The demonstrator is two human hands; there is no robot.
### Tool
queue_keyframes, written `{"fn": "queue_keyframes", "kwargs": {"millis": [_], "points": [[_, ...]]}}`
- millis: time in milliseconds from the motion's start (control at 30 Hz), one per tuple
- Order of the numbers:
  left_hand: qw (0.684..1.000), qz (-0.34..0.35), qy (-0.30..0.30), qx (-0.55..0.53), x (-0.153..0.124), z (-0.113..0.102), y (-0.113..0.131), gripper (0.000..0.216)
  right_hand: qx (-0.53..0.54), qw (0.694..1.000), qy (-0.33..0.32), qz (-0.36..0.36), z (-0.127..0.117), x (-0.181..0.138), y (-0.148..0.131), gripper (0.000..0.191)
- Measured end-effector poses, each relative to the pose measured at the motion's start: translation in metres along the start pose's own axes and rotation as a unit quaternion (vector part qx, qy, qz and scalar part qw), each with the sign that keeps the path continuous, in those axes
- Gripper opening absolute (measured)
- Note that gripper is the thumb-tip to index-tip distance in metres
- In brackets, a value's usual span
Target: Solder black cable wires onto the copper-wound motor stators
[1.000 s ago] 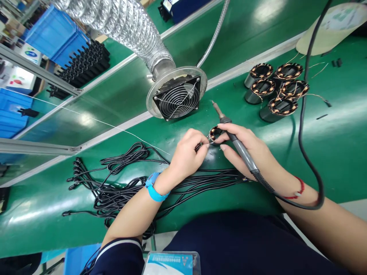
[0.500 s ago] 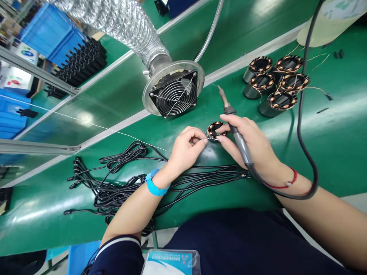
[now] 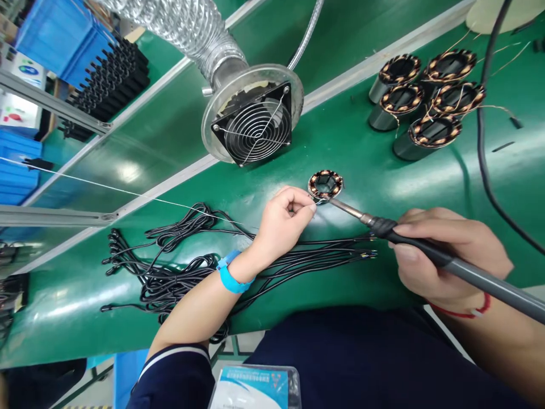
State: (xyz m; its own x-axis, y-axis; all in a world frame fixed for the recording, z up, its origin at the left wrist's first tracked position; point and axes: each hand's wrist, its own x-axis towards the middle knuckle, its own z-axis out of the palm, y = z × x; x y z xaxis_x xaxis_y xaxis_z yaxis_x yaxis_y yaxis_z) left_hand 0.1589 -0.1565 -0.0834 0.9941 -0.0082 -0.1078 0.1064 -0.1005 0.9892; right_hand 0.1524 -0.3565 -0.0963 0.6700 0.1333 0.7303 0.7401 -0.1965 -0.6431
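My left hand [image 3: 283, 218] is closed in a pinch on a thin silvery solder wire [image 3: 320, 202] at the near edge of a motor stator [image 3: 314, 186]. The stator is a dark ring with copper windings, upright on the green bench. Its near rim is partly covered by my fingertips and the iron's tip. My right hand [image 3: 447, 255] grips a soldering iron [image 3: 426, 250] by its dark handle. The iron points left, its metal tip at the stator's near rim beside the pinched wire.
Several wound stators [image 3: 427, 138] stand at the back right. A fume extractor fan [image 3: 258, 132] on a silver duct hangs behind the work. Black cables [image 3: 179, 284] lie at left and in front. The iron's cord [image 3: 483, 153] loops down at right.
My right hand has let go of the stator and moved right and down. The soldering iron has swung from pointing up to touching down at the stator's near rim. My left hand keeps its pinch.
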Motion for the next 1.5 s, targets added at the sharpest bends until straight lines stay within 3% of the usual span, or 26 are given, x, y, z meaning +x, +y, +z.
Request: {"fn": "queue_keyframes", "kwargs": {"millis": [767, 867, 1000, 1100, 1333, 1500], "points": [[0.999, -0.022, 0.016, -0.017, 0.001, 0.002, 0.006, 0.016, 0.014, 1.000, -0.015, 0.014, 0.000, -0.004, 0.002, 0.016], [1.000, -0.018, 0.014, -0.018, 0.001, 0.002, 0.006, 0.014, -0.043, 0.998, -0.034, 0.006, -0.003, 0.001, -0.001, 0.020], [0.999, -0.027, 0.013, -0.012, 0.001, 0.001, 0.006, 0.013, -0.175, 0.978, -0.109, 0.019, -0.006, 0.014, -0.009, 0.031], [0.999, -0.030, 0.009, -0.015, 0.001, 0.001, 0.007, 0.012, -0.213, 0.964, -0.156, 0.026, -0.007, 0.028, -0.012, 0.036], [0.999, -0.030, 0.010, -0.022, 0.001, 0.001, 0.006, 0.012, -0.124, 0.951, -0.277, 0.062, 0.004, 0.063, 0.005, 0.028], [0.999, -0.034, 0.008, -0.024, 0.002, 0.001, 0.008, 0.011, -0.036, 0.966, -0.239, 0.096, 0.020, 0.052, 0.022, 0.042]]}}
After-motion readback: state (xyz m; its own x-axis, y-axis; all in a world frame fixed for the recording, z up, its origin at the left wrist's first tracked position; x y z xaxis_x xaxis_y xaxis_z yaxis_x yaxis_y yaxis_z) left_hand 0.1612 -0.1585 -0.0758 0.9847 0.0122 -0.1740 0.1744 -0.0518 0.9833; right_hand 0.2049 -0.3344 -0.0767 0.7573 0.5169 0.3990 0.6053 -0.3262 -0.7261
